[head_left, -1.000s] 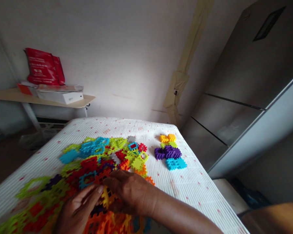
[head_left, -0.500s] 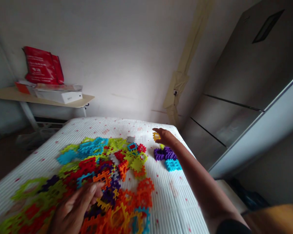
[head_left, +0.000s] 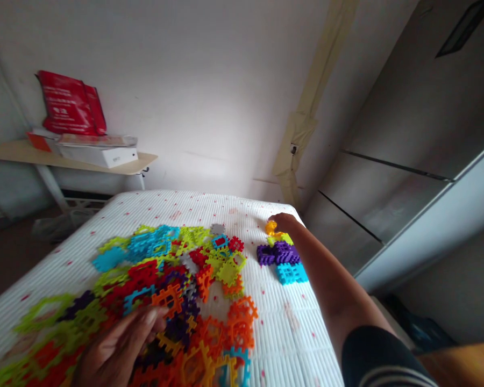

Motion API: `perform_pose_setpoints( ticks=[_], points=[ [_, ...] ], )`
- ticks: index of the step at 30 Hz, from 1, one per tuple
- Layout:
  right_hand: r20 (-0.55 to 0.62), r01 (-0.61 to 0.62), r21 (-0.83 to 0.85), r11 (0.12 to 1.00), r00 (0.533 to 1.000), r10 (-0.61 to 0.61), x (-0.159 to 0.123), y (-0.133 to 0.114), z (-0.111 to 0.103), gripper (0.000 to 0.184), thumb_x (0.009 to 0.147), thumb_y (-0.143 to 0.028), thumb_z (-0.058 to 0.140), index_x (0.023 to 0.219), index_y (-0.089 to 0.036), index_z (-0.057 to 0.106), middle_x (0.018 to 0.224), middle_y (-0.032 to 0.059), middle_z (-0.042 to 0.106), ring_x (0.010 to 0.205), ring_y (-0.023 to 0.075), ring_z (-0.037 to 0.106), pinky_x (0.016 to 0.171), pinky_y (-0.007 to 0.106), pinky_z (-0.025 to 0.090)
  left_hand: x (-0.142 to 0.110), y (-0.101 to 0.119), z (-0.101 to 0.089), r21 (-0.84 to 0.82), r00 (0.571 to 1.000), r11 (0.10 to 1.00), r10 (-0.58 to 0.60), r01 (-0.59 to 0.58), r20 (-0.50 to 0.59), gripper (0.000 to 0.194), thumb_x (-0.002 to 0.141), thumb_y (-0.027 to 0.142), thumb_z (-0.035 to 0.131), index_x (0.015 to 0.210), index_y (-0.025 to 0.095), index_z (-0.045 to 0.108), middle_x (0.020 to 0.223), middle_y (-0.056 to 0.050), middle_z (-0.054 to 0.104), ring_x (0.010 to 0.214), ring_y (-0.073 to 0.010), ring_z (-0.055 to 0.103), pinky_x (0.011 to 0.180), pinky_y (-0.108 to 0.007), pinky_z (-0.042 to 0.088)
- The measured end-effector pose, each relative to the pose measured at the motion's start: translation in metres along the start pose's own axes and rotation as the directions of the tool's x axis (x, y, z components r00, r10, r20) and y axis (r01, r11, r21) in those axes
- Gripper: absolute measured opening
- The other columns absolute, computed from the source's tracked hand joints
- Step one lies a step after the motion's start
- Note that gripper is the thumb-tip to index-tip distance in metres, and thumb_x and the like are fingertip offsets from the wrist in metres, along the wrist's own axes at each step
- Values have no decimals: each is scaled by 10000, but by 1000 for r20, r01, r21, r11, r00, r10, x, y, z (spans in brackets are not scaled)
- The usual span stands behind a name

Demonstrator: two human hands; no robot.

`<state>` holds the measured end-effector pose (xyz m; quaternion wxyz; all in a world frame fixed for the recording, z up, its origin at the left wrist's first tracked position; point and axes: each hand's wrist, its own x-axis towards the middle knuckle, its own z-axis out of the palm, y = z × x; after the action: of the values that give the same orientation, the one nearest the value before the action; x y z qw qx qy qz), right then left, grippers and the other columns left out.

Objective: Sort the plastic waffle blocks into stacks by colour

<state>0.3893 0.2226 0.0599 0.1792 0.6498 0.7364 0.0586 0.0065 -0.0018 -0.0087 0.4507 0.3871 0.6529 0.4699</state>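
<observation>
Reached out to the far right of the cloth (head_left: 282,344), with the right hand (head_left: 286,219) now at the yellow pieces (head_left: 271,228) — a little farther right than half a second ago, when seen pinching a yellow frame at their near left. Cannot tell whether still pinching or already let go, with the fingertips hidden from this side. Probably one more yellow piece carried from the heap (head_left: 143,273) to join its like (a judgement, not a thing seen). Grouped nearer along the same side, going by colour: yellow-green pieces (head_left: 281,238), then purple pieces (head_left: 283,251), then light-blue pieces (head_left: 292,273).

Kept at the heap meanwhile, with the left hand (head_left: 145,325): thumb drawn in against curled fingers, just beside an orange frame (head_left: 168,299). Cannot tell whether gripping it or only resting near it.

Not held in any tray or bin — spread straight on the cloth, heap and groups alike. Visible on the side table (head_left: 8,151) at the left: a white box (head_left: 119,156) and a red bag (head_left: 70,105), without any view inside either. Lying below, in dimmer light: a plastic bag (head_left: 64,223), too unclear to judge for contents.
</observation>
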Motion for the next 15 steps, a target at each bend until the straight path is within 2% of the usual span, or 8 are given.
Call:
perform_pose_setpoints(
  ticks=[7, 11, 15],
  points=[
    [74, -1, -32, 999, 997, 4, 1, -4, -3, 519, 744, -282, 715, 1240, -308, 561, 1172, 51, 630, 1070, 267, 588, 828, 338, 486, -3, 2, 0, 10, 1000, 1000, 23, -23, -15, 612, 534, 727, 625, 793, 179, 705, 735, -43, 736, 755, -222, 678, 727, -252, 561],
    [108, 13, -32, 999, 994, -9, 2, -6, -4, 396, 861, -325, 618, 1226, -198, 535, 1192, 81, 580, 1032, 228, 584, 855, 415, 492, -1, 2, 0, -3, 1000, 1000, 9, -9, 0, 608, 508, 719, 644, 783, 181, 706, 755, -51, 747, 778, -232, 692, 732, -256, 565],
    [98, 18, -26, 1000, 995, -15, 2, -9, -2, 318, 906, -326, 560, 1182, -169, 539, 1173, 77, 562, 997, 208, 582, 834, 408, 504, -2, 4, 1, -26, 1000, 1000, 2, -2, -14, 621, 494, 703, 662, 819, 175, 709, 789, -59, 757, 793, -238, 701, 730, -261, 567]
  ],
)
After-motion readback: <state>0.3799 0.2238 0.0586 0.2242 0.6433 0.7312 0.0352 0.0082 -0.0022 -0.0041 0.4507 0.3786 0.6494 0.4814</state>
